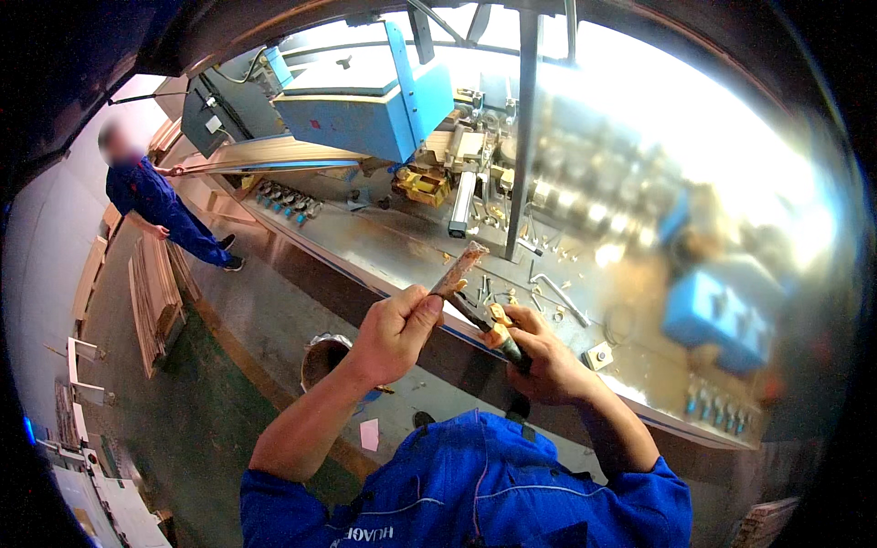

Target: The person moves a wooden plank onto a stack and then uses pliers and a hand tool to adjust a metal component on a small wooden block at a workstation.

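Note:
My left hand [398,336] is closed round a flat, narrow strip [462,267], whose brownish, stained end points up and away from me. My right hand [548,358] grips a dark-handled tool [517,353] with yellowish lumps [497,321] on it; its exact kind is unclear. The tool's thin dark front part reaches toward the strip just beyond my left thumb. Both hands are close together in front of my body, over the near edge of a metal machine table [384,260].
Loose hand tools, including a metal rod [562,301], and yellowish scraps lie on the table. A blue machine housing [365,114] and an upright post [523,137] rise behind. A bucket [326,358] stands below left. At the left, a person [164,205] stands by long boards [265,153].

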A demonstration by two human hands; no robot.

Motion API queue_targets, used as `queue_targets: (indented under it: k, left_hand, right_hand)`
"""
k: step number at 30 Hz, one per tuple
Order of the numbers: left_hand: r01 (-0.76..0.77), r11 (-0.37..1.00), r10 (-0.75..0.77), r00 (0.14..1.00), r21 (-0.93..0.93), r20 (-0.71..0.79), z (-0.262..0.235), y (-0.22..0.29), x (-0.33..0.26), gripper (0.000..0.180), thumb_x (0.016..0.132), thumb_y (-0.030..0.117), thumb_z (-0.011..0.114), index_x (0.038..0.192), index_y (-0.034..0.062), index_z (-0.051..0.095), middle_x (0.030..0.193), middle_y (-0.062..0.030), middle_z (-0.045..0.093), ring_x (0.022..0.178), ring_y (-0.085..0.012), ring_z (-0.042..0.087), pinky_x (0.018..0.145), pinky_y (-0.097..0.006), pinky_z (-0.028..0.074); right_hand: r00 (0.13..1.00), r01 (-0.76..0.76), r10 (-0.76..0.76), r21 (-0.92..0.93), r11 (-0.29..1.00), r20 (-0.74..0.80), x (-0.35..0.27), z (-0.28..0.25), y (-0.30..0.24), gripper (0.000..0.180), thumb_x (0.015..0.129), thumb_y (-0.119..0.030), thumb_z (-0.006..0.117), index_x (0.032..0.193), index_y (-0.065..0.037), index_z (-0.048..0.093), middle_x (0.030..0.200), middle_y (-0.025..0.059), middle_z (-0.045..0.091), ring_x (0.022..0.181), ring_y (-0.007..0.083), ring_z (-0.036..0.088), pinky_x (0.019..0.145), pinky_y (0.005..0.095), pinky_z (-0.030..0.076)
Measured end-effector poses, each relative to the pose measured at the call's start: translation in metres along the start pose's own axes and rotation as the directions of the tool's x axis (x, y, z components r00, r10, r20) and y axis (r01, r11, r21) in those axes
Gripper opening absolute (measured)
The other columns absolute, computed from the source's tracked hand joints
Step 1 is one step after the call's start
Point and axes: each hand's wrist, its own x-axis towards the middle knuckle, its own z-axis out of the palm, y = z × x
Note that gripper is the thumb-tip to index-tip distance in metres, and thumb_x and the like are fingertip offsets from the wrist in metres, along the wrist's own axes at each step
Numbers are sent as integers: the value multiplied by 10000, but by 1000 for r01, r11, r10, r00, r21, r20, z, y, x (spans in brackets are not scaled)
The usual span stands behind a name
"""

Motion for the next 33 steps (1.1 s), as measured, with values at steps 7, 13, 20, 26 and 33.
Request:
queue_targets:
  k: [7,13,20,26,33]
  left_hand:
    - [-99,987,103,994,128,-26,-1,8,-3,403,1067,343,501,852,7,554,639,-89,524,592,-158,493,561,-334,419]
    - [154,915,-40,954,-372,296,-11,3,-4,468,1042,463,520,808,59,548,636,-27,508,560,-94,448,501,-261,345]
    - [270,783,-43,922,-560,384,-13,2,1,452,1036,477,516,931,47,603,647,4,481,562,-75,467,486,-227,365]
    - [-82,996,76,984,-34,-161,-6,-7,2,161,1023,190,599,1051,35,636,695,7,591,591,-54,525,521,-245,427]
    - [-173,965,224,934,196,-279,-3,-11,0,114,984,131,636,1024,25,654,714,-14,613,657,-83,564,592,-279,468]
  right_hand:
    - [999,21,-21,5,1000,-29,2,-2,2,538,686,82,603,1191,-103,623,1349,221,496,1272,419,491,1095,463,402]
    - [998,67,-68,-72,995,-7,2,-3,16,490,783,-62,767,1256,-61,638,1315,213,558,1206,386,551,1021,424,474]
    - [994,104,-106,-45,994,-42,7,0,35,508,761,-11,733,1254,-75,625,1286,202,565,1192,384,558,994,431,482]
    - [992,86,-93,-87,992,-82,14,4,24,527,745,22,700,1250,-101,615,1289,193,553,1220,380,528,1021,446,450]
    - [999,15,-16,-22,1000,-28,15,4,1,604,682,99,572,1247,-108,613,1344,207,495,1311,399,443,1127,461,354]
